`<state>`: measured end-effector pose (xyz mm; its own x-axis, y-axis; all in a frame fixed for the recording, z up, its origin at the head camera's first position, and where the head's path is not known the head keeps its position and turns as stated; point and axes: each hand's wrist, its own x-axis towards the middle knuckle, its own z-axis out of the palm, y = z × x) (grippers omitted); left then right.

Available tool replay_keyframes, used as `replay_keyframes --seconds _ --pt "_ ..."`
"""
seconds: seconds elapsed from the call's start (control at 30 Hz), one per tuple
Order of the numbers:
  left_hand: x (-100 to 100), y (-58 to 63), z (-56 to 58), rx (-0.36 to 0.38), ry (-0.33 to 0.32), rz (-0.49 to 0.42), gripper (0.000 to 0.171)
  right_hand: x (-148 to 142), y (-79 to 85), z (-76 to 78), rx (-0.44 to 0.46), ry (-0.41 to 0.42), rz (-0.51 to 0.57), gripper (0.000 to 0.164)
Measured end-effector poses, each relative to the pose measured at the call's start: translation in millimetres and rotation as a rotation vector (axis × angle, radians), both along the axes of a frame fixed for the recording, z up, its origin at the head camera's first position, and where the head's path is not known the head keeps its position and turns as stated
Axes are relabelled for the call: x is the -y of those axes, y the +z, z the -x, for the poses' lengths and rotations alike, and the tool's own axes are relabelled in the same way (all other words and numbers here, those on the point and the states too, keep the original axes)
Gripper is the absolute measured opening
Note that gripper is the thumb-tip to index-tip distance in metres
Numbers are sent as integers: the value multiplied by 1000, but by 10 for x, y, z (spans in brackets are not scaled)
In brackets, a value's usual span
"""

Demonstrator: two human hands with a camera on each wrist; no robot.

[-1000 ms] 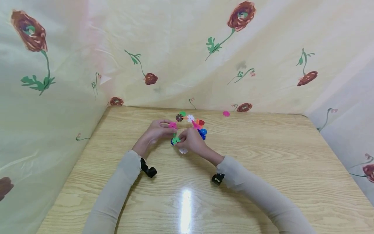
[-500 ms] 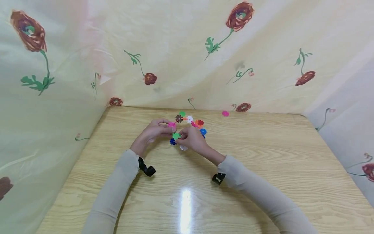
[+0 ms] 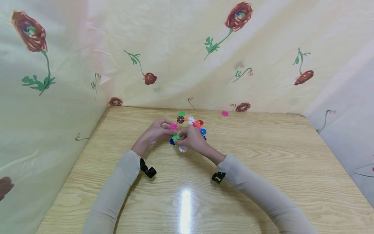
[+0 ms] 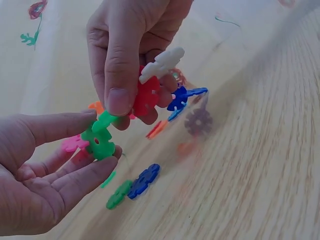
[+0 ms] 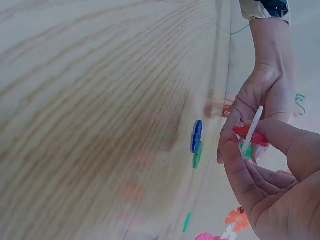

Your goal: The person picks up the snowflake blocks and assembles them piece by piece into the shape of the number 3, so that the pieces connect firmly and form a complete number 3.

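My left hand (image 3: 156,131) pinches a green flower-shaped notched disc (image 4: 97,144) between thumb and fingers. A pink disc (image 4: 74,143) shows behind it. My right hand (image 3: 193,139) grips a red notched disc (image 4: 146,97) with a white disc (image 4: 162,64) joined at an angle. At the right thumb tip, a second green piece (image 4: 106,120), seen nearly edge-on, meets the green disc in my left fingers. Past the hands, in the head view, a brown disc (image 3: 180,119), a white one (image 3: 191,120) and other coloured discs curve round in a chain.
On the wooden table (image 3: 263,156) a dark blue disc (image 4: 144,181) lies against a green disc (image 4: 119,194). Another green disc (image 3: 181,113) and a pink disc (image 3: 225,113) lie near the back edge. Flower-print cloth (image 3: 175,52) rises behind the table.
Both hands keep their hold. The green disc and the white disc by my right fingers have risen a little from their earlier, lower position in the head view; the arms barely shift.
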<state>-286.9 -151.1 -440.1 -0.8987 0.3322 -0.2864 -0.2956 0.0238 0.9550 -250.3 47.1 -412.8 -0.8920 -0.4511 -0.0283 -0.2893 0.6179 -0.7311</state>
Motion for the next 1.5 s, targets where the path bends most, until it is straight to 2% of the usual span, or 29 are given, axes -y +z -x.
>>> replay_keyframes --seconds 0.23,0.37,0.57,0.63,0.83,1.0,1.1,1.5 --pt "-23 -28 27 15 13 2 33 -6 -17 9 24 -7 5 9" --pt "-2 -5 40 5 17 5 33 4 -6 24 0 -12 -12 11" --pt "78 43 90 31 101 -17 32 18 46 53 11 -14 -24 14" --pt "106 60 103 34 104 -37 30 -5 43 79 31 -4 -24 19" --pt "129 94 134 57 29 -84 21 -122 -8 215 85 87 31 26" --pt "86 84 159 79 -61 -80 20 -174 0 292 110 153 21 27" --pt "66 62 147 68 -99 -76 21 -183 -19 296 103 174 14 27" --pt "34 0 118 89 -95 -39 33 -146 -45 217 53 170 -30 35"
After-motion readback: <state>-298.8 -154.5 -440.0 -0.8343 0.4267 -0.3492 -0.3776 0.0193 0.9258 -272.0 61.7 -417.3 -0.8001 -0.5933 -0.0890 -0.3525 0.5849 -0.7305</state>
